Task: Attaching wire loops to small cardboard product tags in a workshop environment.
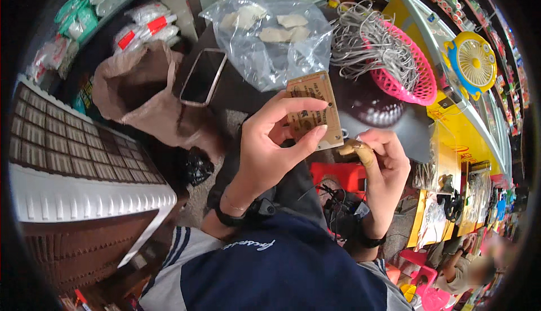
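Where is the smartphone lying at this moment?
In the head view the smartphone lies screen-up on the dark table, upper left of centre, between the brown bag and the clear plastic bag, beyond the left hand.

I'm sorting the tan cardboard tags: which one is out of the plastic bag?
The rectangular tan cardboard tag pinched in the left hand. The paler pieces lie inside the clear plastic bag on the dark table beyond it.
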